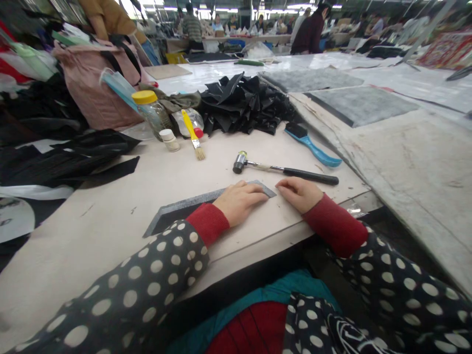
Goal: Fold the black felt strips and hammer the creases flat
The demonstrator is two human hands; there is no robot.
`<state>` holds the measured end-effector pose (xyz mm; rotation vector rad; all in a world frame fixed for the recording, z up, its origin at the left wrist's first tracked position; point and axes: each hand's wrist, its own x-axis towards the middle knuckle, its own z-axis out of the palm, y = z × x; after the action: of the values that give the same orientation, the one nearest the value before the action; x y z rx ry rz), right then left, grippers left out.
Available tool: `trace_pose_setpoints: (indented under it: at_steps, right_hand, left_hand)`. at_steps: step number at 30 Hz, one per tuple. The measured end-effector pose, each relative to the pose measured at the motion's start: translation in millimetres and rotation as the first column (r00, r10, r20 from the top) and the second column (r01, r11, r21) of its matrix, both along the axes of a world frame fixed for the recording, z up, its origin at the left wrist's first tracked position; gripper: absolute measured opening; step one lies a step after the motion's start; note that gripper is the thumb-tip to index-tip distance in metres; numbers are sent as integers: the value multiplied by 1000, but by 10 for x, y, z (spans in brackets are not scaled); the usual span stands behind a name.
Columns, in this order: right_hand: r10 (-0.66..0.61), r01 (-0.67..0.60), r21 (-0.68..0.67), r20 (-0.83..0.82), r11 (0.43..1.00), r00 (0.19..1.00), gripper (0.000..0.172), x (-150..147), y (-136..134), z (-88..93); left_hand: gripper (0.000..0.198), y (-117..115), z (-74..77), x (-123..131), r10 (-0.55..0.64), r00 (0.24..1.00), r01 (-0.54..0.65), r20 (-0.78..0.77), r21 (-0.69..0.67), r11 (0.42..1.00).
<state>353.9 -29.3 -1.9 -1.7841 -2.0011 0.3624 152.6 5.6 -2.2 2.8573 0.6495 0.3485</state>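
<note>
My left hand lies flat, fingers stretched out, across the right part of a dark, grey-bordered material piece. The piece is long with slanted ends and rests on the pale work surface; part of it is hidden under that hand. Just off its right tip is my right hand, with thumb and fingers pinched together. Whatever those fingertips hold, if anything, is hidden. Beyond both hands lies a small hammer with a black grip, its head to the left. A blue-handled brush with dark bristles is farther back on the right.
A yellow-handled paintbrush, a white-capped bottle and a yellow-lidded jar stand or lie at the back left. Behind them are a heap of black pieces and a pink bag. Grey sheets lie right. People work beyond.
</note>
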Motion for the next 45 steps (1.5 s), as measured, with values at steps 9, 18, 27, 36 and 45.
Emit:
trace_pose_setpoints:
  at_steps: [9, 18, 27, 36, 45]
  right_hand:
    - [54, -35, -120, 161, 992, 985, 22, -164, 139, 77]
    - [-21, 8, -252, -48, 968, 999, 17, -187, 190, 81]
    - [-51, 27, -221, -103, 975, 993, 19, -216, 109, 79]
    - [205, -210, 106, 55, 972, 977, 27, -160, 10, 0]
    - [275, -367, 183, 390, 912, 879, 28, -194, -33, -48]
  left_hand:
    - [31, -25, -44, -26, 45, 999, -44, -22, 49, 998]
    - [30, -35, -52, -28, 52, 998, -49, -35, 76, 996]
    - [31, -21, -66, -30, 48, 999, -46, -19, 83, 995]
    - [31, -39, -54, -30, 63, 998, -62, -5, 49, 997]
    - [24, -40, -39, -9, 103, 994, -103, 40, 5, 995]
